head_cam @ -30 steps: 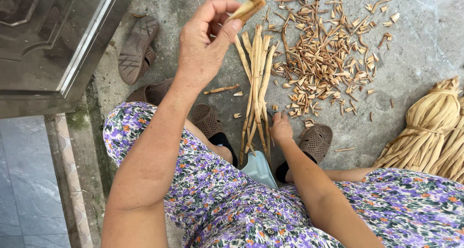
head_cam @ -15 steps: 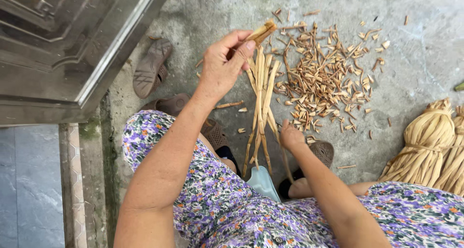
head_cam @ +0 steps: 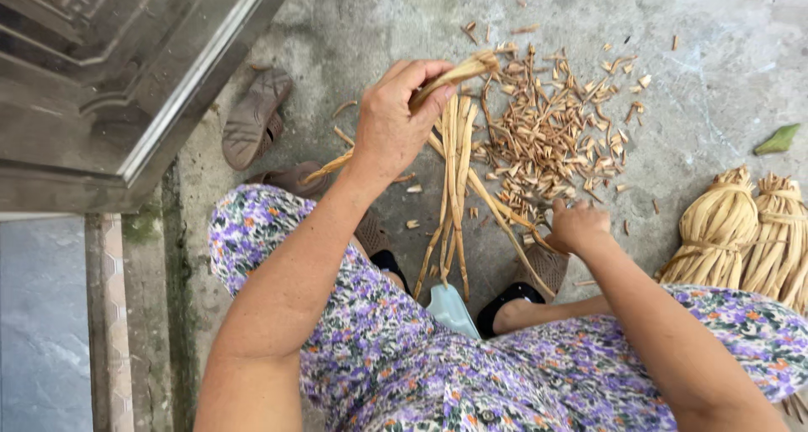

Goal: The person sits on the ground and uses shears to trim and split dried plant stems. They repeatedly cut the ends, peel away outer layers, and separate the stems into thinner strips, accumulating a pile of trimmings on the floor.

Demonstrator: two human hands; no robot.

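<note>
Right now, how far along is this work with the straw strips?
Done, it seems: two tied bundles lie at the right, and a heap of cut scraps covers the concrete floor. In hand: the left hand pinches long strips at their top, the right hand grips lower down. These strips remain untied.

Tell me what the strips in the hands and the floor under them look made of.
Strips: dried plant fibre, perhaps reed or leaf stalk; matte tan, fibrous, splitting lengthwise. Left hand grips their top end; right hand pulls one aside. Floor: rough grey concrete, stained and cracked.
</note>
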